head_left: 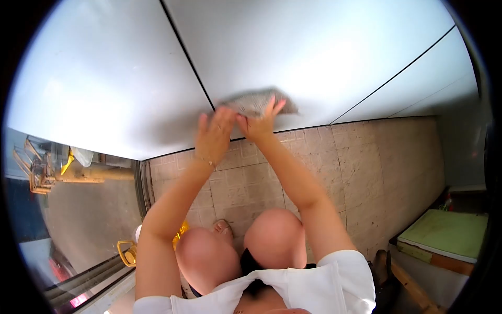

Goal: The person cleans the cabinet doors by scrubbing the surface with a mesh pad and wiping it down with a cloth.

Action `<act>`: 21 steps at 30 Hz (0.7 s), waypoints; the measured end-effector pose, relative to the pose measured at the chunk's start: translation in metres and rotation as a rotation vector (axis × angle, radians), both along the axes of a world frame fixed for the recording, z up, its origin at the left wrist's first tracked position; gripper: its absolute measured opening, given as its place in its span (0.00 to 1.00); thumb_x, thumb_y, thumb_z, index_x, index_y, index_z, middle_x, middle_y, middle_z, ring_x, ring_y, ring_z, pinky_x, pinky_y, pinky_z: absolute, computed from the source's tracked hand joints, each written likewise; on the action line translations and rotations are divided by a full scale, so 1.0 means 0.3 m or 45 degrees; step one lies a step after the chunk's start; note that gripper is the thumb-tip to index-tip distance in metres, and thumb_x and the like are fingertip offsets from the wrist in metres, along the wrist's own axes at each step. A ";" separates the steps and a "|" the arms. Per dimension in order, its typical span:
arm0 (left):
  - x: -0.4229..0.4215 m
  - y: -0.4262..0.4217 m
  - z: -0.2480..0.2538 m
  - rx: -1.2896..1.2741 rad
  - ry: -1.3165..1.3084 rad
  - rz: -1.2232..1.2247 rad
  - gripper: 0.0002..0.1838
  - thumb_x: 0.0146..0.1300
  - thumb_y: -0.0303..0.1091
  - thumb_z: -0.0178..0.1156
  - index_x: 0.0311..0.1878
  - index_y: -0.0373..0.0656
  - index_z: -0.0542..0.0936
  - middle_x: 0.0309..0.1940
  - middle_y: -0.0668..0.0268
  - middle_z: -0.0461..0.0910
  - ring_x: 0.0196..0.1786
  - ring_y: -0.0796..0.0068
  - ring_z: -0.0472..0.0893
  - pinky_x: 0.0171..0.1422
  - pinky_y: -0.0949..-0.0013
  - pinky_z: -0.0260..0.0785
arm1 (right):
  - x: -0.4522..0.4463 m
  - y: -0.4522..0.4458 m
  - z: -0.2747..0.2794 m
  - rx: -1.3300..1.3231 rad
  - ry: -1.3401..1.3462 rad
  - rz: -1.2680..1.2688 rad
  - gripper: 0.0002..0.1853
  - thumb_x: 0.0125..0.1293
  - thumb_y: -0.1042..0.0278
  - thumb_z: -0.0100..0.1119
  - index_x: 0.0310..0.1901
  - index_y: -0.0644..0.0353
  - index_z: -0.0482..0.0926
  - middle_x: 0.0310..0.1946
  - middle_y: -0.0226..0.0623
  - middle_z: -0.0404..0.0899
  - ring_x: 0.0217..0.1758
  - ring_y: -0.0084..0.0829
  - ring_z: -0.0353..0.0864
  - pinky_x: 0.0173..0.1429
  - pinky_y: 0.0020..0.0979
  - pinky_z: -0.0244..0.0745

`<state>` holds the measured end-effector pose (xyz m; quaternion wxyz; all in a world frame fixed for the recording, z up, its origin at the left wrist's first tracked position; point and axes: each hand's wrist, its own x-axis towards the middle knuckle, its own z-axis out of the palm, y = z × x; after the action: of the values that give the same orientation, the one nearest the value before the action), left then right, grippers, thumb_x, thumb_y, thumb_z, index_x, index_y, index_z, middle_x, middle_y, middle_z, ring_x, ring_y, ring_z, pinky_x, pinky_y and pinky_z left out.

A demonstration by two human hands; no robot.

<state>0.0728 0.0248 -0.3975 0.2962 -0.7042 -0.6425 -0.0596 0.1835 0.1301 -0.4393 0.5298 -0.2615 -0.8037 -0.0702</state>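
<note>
A grey-brown cloth [252, 101] lies against the lower part of a glossy white panel [314, 57], just right of a dark vertical seam. My right hand [259, 124] holds the cloth to the panel, with two fingertips over its front and the thumb at its lower edge. My left hand [213, 137] is slightly blurred and reaches up at the cloth's left end. Its fingers are spread, and I cannot tell whether the fingertips touch the cloth or only the panel.
Below the panel runs a tiled floor [361, 162], with my bent knees and a sandalled foot over it. A yellow-handled bottle [126, 253] stands at the left by a door frame. At the right are a green-topped box [444, 234] and a wooden piece [410, 282].
</note>
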 end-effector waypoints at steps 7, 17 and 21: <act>0.032 -0.242 -0.121 -0.443 -0.274 -0.019 0.31 0.50 0.32 0.54 0.61 0.47 0.61 0.65 0.61 0.51 0.67 0.66 0.51 0.65 0.46 0.32 | 0.084 -0.171 -0.350 -1.037 0.757 0.099 0.25 0.62 0.62 0.41 0.57 0.68 0.55 0.58 0.52 0.53 0.62 0.46 0.50 0.65 0.40 0.38; -0.019 -0.086 0.055 0.091 -0.209 0.075 0.30 0.55 0.41 0.53 0.62 0.51 0.60 0.65 0.50 0.44 0.68 0.54 0.43 0.64 0.44 0.22 | 0.264 0.170 -0.261 -1.355 1.957 -0.387 0.21 0.66 0.63 0.35 0.56 0.67 0.51 0.54 0.46 0.55 0.52 0.34 0.60 0.57 0.33 0.57; 0.008 -0.032 0.051 0.170 -0.164 0.104 0.30 0.55 0.40 0.53 0.62 0.52 0.60 0.66 0.50 0.41 0.69 0.54 0.41 0.64 0.43 0.21 | 0.192 0.075 -0.287 -1.413 1.521 -0.129 0.32 0.68 0.58 0.29 0.63 0.68 0.29 0.66 0.46 0.26 0.70 0.35 0.27 0.70 0.32 0.27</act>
<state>0.0752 0.0152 -0.3822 0.3029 -0.6507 -0.6830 -0.1353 0.2410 0.1527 -0.5254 0.6585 -0.5150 -0.2908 0.4653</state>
